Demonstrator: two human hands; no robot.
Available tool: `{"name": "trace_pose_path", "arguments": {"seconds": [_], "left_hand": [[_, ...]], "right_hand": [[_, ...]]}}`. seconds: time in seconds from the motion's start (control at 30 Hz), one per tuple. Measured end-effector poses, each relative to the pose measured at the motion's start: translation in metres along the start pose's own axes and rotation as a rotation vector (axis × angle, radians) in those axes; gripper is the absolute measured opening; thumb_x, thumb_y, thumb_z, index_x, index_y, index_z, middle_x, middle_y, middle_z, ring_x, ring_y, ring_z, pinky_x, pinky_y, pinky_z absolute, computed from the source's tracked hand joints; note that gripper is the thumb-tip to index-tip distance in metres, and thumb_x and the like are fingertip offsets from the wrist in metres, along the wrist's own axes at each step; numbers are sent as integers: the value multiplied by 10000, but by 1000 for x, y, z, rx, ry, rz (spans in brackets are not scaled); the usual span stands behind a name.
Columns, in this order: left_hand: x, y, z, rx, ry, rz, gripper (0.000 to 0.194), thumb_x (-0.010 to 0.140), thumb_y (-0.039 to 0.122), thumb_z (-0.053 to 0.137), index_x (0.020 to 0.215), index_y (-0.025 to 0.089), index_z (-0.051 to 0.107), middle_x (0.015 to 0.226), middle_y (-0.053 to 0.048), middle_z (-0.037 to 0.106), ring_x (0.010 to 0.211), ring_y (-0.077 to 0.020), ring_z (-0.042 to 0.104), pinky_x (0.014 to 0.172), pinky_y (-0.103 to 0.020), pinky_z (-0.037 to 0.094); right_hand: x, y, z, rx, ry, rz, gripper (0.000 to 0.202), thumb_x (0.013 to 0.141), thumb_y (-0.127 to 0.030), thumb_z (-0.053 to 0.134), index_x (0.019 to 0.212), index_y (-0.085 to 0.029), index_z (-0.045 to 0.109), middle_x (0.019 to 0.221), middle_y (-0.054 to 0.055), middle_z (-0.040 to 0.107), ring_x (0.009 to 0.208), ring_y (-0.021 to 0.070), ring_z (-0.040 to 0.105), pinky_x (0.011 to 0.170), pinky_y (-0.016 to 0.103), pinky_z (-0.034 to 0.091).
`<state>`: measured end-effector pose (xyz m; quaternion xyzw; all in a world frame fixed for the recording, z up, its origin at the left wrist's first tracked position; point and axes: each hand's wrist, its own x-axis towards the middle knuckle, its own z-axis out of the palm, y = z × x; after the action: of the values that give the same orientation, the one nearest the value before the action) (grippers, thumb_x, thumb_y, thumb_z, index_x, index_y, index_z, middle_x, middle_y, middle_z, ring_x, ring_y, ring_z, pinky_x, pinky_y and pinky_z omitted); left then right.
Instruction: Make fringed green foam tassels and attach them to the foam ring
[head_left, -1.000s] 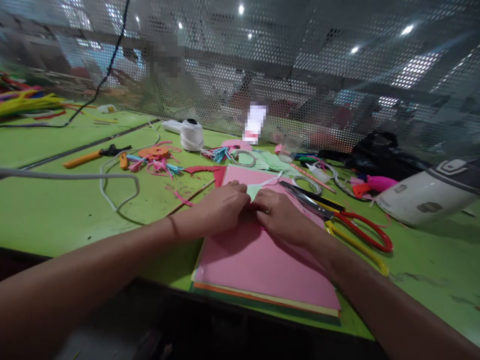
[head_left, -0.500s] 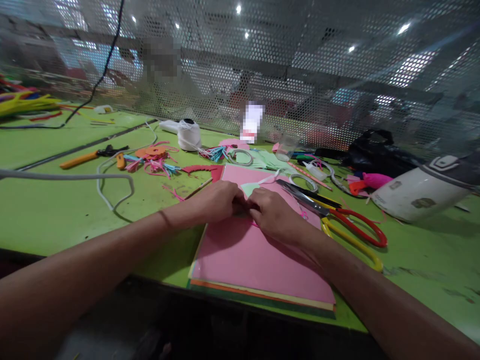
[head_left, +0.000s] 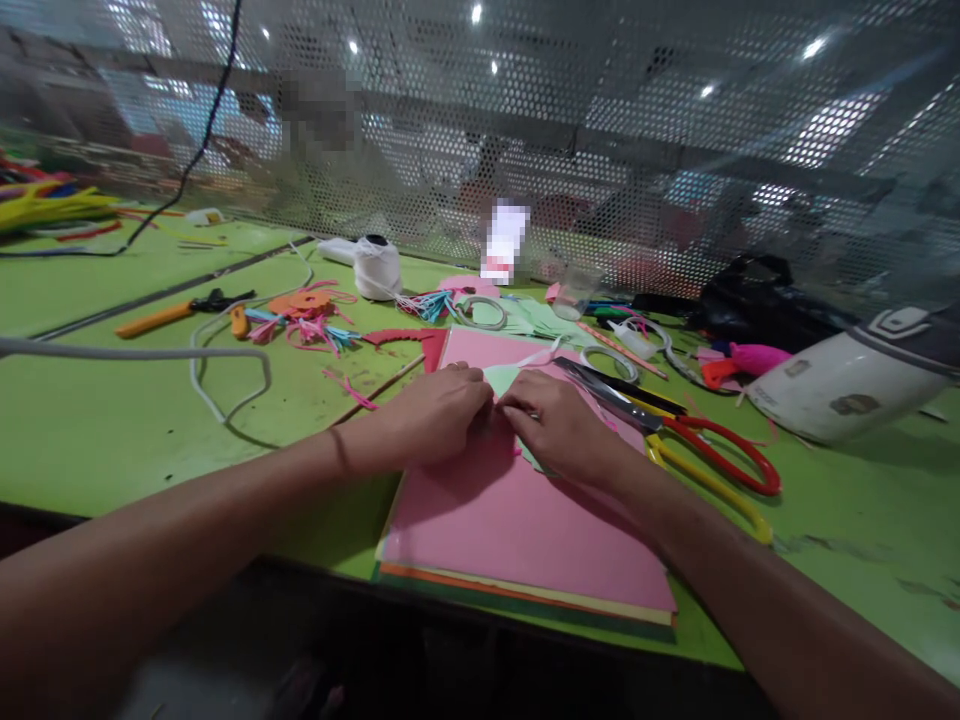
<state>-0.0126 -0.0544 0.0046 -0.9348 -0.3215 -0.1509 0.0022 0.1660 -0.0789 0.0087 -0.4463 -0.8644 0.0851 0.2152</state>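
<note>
Both of my hands meet over a pile of coloured paper sheets (head_left: 517, 540) with a pink sheet on top. My left hand (head_left: 446, 415) is closed, its fingertips curled down and hidden. Close beside it, my right hand (head_left: 555, 420) pinches thumb and fingers together; whatever is in the pinch is too small to name. A pale green paper piece (head_left: 501, 378) shows behind the fingertips and again under the right palm. A bit of bright pink shows at its lower edge. Large scissors (head_left: 667, 425) with red and yellow handles lie right of my right hand, blades partly over the paper.
The green table (head_left: 300, 430) carries a white thread spool (head_left: 377, 268), orange-handled pliers (head_left: 180, 312), coloured tassels (head_left: 300, 320), tape rolls (head_left: 609, 364) and a grey cable (head_left: 135, 348). A white kettle-like container (head_left: 840, 385) lies at right. Perforated metal mesh (head_left: 420, 150) stands behind.
My fingertips have drawn slightly apart. More of the pale green paper now shows, including its lower edge under my right hand. Other things lie as before.
</note>
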Motion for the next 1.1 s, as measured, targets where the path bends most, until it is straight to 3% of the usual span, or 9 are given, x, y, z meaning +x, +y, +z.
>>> {"name": "trace_pose_path", "arguments": {"seconds": [0.13, 0.33, 0.5, 0.67, 0.83, 1.1], "left_hand": [[-1, -1, 2, -18, 12, 34, 139, 808, 109, 426, 774, 144, 557, 781, -60, 556, 713, -167, 476, 638, -288, 356], [-1, 1, 4, -65, 25, -11, 130, 812, 109, 435, 818, 137, 562, 816, -59, 570, 725, -155, 493, 638, -271, 370], [4, -1, 2, -104, -39, -58, 142, 809, 172, 473, 816, 154, 613, 784, -52, 598, 697, -153, 531, 610, -260, 382], [7, -4, -5, -106, -78, -43, 153, 791, 173, 493, 778, 160, 644, 756, -56, 608, 667, -154, 547, 587, -255, 384], [9, -10, -4, -124, -74, -7, 166, 766, 116, 468, 704, 157, 616, 753, -46, 577, 638, -132, 528, 574, -237, 377], [8, -11, -5, -165, -82, 28, 157, 731, 62, 450, 679, 146, 572, 730, -38, 565, 633, -127, 516, 581, -231, 385]], "right_hand": [[2, 1, -3, 47, -62, -4, 202, 751, 6, 509, 735, -111, 672, 734, 50, 603, 740, 156, 513, 689, 271, 385], [2, 1, -2, 110, -38, 90, 180, 715, -5, 512, 711, -118, 653, 690, 19, 578, 646, 125, 502, 593, 238, 363], [5, 3, 3, 36, -50, 88, 159, 706, -22, 503, 662, -133, 608, 669, 18, 560, 626, 126, 479, 584, 244, 354], [0, 2, 7, -226, -1, -78, 154, 758, -33, 473, 748, -118, 600, 798, 91, 592, 769, 187, 476, 695, 306, 368], [-6, -10, 4, -478, -21, -274, 180, 807, -21, 453, 733, -108, 592, 805, 127, 577, 752, 213, 424, 665, 345, 333], [-8, -15, 1, -474, -59, -346, 209, 840, -35, 454, 756, -106, 632, 831, 129, 600, 774, 220, 426, 670, 352, 338]]}}
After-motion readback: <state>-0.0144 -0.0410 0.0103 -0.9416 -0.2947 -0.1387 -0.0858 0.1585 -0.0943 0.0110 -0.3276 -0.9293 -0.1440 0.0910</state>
